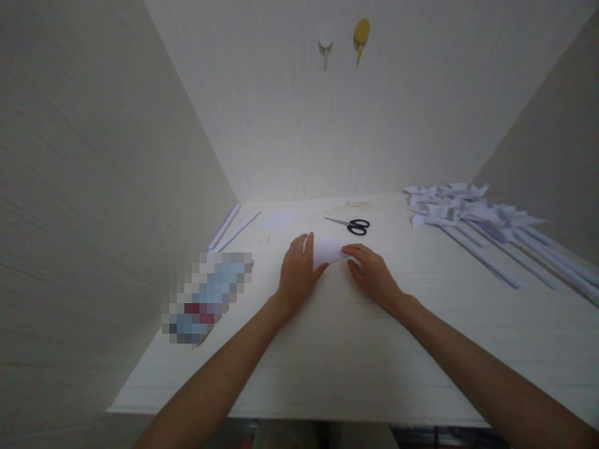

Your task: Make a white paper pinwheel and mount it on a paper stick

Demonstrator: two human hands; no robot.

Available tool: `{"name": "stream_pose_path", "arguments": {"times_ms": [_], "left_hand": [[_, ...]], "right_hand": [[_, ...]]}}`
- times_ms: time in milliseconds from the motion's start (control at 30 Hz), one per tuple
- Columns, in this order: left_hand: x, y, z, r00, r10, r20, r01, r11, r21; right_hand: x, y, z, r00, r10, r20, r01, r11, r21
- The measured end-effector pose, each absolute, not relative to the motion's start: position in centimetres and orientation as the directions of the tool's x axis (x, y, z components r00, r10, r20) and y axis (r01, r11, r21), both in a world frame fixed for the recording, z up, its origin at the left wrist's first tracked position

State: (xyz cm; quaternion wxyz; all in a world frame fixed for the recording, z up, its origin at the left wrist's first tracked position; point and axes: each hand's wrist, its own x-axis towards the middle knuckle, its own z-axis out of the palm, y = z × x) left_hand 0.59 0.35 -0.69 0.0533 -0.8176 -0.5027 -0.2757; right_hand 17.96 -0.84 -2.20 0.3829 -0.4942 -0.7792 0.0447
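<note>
A small white sheet of paper (326, 248) lies on the white table (355, 349), a little beyond its middle. My left hand (296, 273) rests flat against the sheet's left edge, thumb under or on the near corner. My right hand (372, 273) presses its fingertips on the sheet's right near corner. Both hands are in contact with the paper; how firmly they grip it is hard to tell. Black-handled scissors (352, 224) lie just behind the sheet.
A pile of white paper pinwheels on long sticks (472, 218) fills the right back of the table. Two thin white rolled sticks (231, 229) and another white paper square (279, 221) lie at back left. A blurred packet (208, 296) sits left. Two hooks hang on the wall.
</note>
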Motion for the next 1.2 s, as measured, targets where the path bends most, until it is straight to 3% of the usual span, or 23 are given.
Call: {"name": "stream_pose_path", "arguments": {"times_ms": [67,167,267,533,667,833,1000,1200], "left_hand": [[1.2,-0.6,-1.0,0.45,0.762,0.466,0.802,-0.575,0.165],[2.0,-1.6,-1.5,0.585,0.756,0.294,0.745,-0.644,0.174],[2.1,-1.8,-1.6,0.614,0.769,0.175,0.746,-0.639,0.19],[0.1,-1.1,-1.1,0.644,0.761,0.077,0.749,-0.647,0.142],[-0.3,-1.0,-1.2,0.575,0.815,0.078,0.808,-0.58,0.1],[-0.5,-0.4,-1.3,0.585,0.8,0.136,0.789,-0.6,0.136],[-0.9,0.5,-1.2,0.623,0.75,0.222,0.696,-0.661,0.279],[-0.4,0.5,-1.2,0.577,0.75,0.323,0.714,-0.655,0.246]], "right_hand": [[17.9,-0.9,-2.4,-0.285,0.814,0.506,0.757,0.515,-0.402],[17.7,-0.9,-2.7,-0.443,0.803,0.399,0.78,0.564,-0.27],[17.7,-0.8,-2.9,-0.541,0.785,0.3,0.786,0.599,-0.15],[20.0,-0.4,-2.9,-0.419,0.876,0.239,0.879,0.457,-0.135],[20.3,-0.3,-2.5,-0.359,0.891,0.278,0.905,0.405,-0.129],[20.0,-0.6,-1.8,-0.42,0.83,0.367,0.866,0.487,-0.111],[19.7,-0.8,-1.0,-0.426,0.86,0.281,0.883,0.463,-0.076],[19.6,-0.9,-0.6,-0.488,0.835,0.255,0.867,0.497,0.031]]}}
